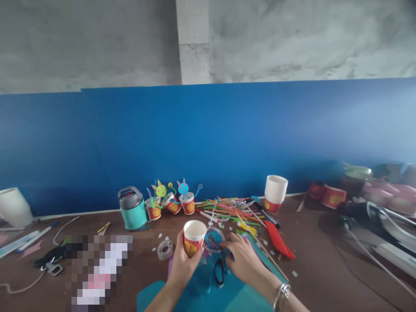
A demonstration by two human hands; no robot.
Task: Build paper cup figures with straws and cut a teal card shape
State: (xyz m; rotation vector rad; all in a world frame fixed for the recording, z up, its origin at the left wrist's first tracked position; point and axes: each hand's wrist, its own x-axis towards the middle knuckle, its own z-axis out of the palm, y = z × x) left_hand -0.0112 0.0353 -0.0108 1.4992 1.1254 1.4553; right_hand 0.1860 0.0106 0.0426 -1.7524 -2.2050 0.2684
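Observation:
My left hand (pixel 183 262) is wrapped around a red and white paper cup (pixel 195 232), held upright with its mouth up. Over the teal paper (pixel 195 288), my right hand (pixel 240 255) has its fingers curled at the dark scissors (pixel 219 272); one handle loop shows below the fingertips. Just beyond those fingers, a clear tape roll (pixel 214 239) has blue bits inside its ring. Another tape roll (pixel 165 249) lies left of the held cup.
Decorated cups with a blue face (pixel 183 189) and a green face (pixel 160 190) stand behind, beside a turquoise flask (pixel 134 210). Colourful sticks (pixel 227 210) lie scattered. Stacked cups (pixel 275 193), a red balloon (pixel 279 240) and a cable (pixel 373 260) are on the right.

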